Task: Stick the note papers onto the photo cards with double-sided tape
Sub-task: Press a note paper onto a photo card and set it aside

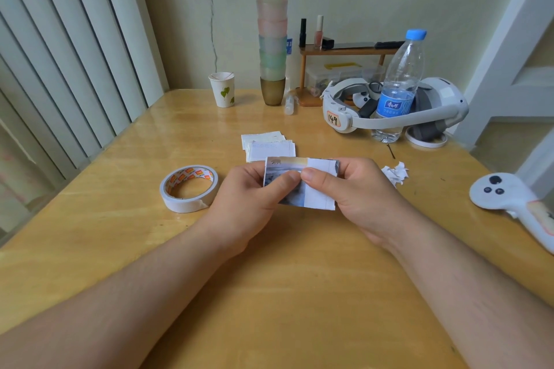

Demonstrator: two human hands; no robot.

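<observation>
Above the middle of a wooden table (pixel 126 249), a person holds a photo card (pixel 277 178) with a white note (pixel 319 186) laid over its right part. The left hand (pixel 254 192) pinches the card's left side, thumb on its face; the right hand (pixel 356 192) pinches the note, its thumb pressing near the note's left edge where the two overlap. Both grips are closed on paper, and neither hand rests on the table.

The tape roll (pixel 189 188) lies just left of the left hand, untouched. A small stack of further notes (pixel 268 144) sits just beyond the card, on the far side. Torn white scraps (pixel 395 173), likely peeled tape backing, lie just right of the right hand. Farther back stand a paper cup (pixel 222 89), a tall stack of tumblers (pixel 272 27), a water bottle (pixel 400 84) and a headset (pixel 392 108); a controller (pixel 509 198) lies at the far right.

The step appears to be pressing the note down onto the card. The risk from here is alignment: tape that has caught cannot be shifted, so a skewed note would stay skewed or tear if lifted. Pressing in mid-air, with no surface behind, could also bend the card or leave a corner unstuck. Whether tape sits under the note cannot be seen.
</observation>
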